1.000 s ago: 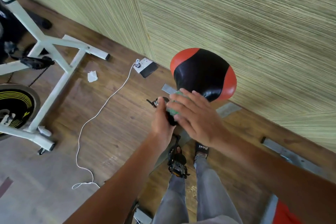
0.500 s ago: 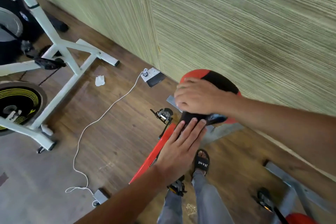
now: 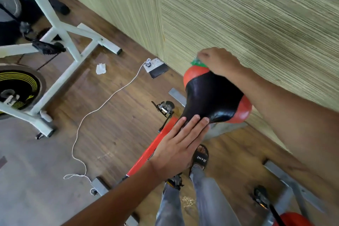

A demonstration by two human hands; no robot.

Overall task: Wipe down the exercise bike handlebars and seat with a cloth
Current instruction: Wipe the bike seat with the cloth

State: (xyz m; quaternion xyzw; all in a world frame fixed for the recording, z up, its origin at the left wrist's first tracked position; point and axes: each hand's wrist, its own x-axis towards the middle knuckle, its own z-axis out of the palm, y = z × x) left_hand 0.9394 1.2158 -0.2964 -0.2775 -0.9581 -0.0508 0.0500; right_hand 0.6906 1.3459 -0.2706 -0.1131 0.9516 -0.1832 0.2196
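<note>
Two hands: both are at the seat (image 3: 211, 97) of the red bike (image 3: 156, 145), well apart from each other, one at each end.
Left hand: the left hand (image 3: 180, 145) lies flat, fingers straight and close together, fingertips pressing on the narrow nose of the seat; it grips nothing.
Right hand: the right hand (image 3: 218, 63) is curled over the wide rear end of the seat, bunched on a green cloth (image 3: 197, 62).
Cloth: only a small green corner shows under the fingers, at the red rear edge of the seat near the wall (image 3: 256, 24); the rest is hidden by the hand.
Seat: black in the middle with red patches at the rear corners; the black part near the nose shines, perhaps damp, though I cannot tell for sure.
Step in hand: wiping the seat, with the cloth at the far rear edge, judging by where it sits.
Handlebars: not in view, so whether they are done cannot be told.
Next move: probably a pull of the cloth back along the black middle or round the red corners, with even downward pressure while the flat hand steadies the nose.
Nearby: a white bike (image 3: 60, 29), a white cord (image 3: 102, 102) and a crumpled tissue (image 3: 101, 69) are on the wooden floor (image 3: 117, 134).
</note>
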